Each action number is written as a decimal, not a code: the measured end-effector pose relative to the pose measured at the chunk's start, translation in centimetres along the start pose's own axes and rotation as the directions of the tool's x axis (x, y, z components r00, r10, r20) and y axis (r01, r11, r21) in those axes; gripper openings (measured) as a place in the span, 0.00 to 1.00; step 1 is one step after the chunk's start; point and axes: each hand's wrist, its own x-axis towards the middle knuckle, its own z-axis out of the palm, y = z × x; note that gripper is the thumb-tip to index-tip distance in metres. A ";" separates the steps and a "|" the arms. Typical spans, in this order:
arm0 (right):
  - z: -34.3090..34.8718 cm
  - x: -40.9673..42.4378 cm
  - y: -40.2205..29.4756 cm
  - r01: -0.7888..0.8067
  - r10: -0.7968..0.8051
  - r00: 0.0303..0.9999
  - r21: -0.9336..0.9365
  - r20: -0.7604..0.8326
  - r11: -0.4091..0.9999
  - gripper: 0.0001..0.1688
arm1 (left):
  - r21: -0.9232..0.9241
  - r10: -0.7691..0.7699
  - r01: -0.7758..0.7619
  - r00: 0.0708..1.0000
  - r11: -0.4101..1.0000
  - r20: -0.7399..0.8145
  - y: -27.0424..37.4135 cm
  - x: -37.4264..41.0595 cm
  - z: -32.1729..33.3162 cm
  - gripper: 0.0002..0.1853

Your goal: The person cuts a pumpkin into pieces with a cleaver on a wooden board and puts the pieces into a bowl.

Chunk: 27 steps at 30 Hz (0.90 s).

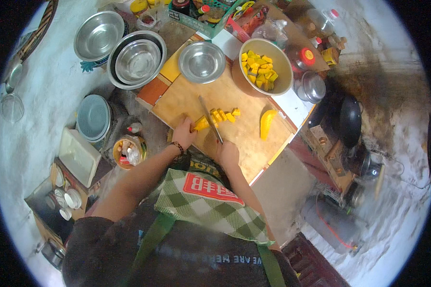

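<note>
My right hand (228, 152) grips the handle of a kitchen knife (208, 116), whose blade stands across a strip of yellow-fleshed pumpkin (202, 123) on a large wooden board (179, 97). Around the near end of that strip, my left hand (185, 131) closes its fingers. Several cut pumpkin chunks (231, 117) lie just beyond the blade. Farther right on the board rests an uncut pumpkin wedge (268, 123). A deep pot (286, 77) at the board's far right holds many pumpkin pieces (260, 68).
An empty steel bowl (202, 62) stands at the board's far edge, with nested metal basins (138, 61) to its left. Beyond are a green crate (194, 25) and a red-lidded jar (305, 57). A bucket (143, 149) stands below on the left, a black wok (351, 120) at right.
</note>
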 end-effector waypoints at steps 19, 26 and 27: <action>0.4 0.9 -1.4 0.006 -0.003 0.997 -0.032 0.080 0.999 0.21 | -0.157 0.073 -0.092 0.990 0.983 -0.123 -0.4 1.0 0.3 0.12; -2.4 -0.9 -3.9 0.101 -0.103 0.995 0.128 0.004 0.987 0.22 | -0.176 0.034 -0.058 0.990 0.983 -0.135 -0.9 1.2 0.6 0.13; -0.7 -0.2 -3.2 0.087 -0.089 0.996 0.084 0.023 0.993 0.22 | -0.162 0.020 -0.040 0.992 0.986 -0.123 -0.4 1.1 0.5 0.13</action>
